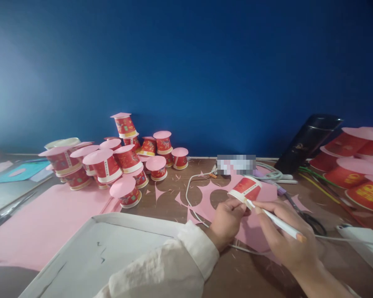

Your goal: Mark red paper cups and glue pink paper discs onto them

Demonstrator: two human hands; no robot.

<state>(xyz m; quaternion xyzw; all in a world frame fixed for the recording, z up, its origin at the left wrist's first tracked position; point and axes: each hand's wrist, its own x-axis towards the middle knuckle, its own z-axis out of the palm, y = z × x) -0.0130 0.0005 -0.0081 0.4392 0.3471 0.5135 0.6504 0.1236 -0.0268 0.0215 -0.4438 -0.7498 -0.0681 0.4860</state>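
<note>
- Progress looks well along, we judge: many red cups (107, 170) are piled on our left, most with pink discs (100, 156) on their upturned bases, and a second pile (349, 178) is at the far right.
- What is left, at least, seems to be the held cup (248, 188); we cannot tell whether it has a disc, since a cut pink sheet (251, 232) lies behind and below it.
- We have that cup right of centre over the table (161, 209).
- Our left hand (226, 221) pinches the rim, its grip closed on it; our right hand (286, 236) has its grip closed round a white pen (279, 222), tip at the rim.
- The cup tilts: rim low and towards us, narrower end up, away and rightward, long axis along that slant.
- The pen slants from its tip down-right to its orange end.
</note>
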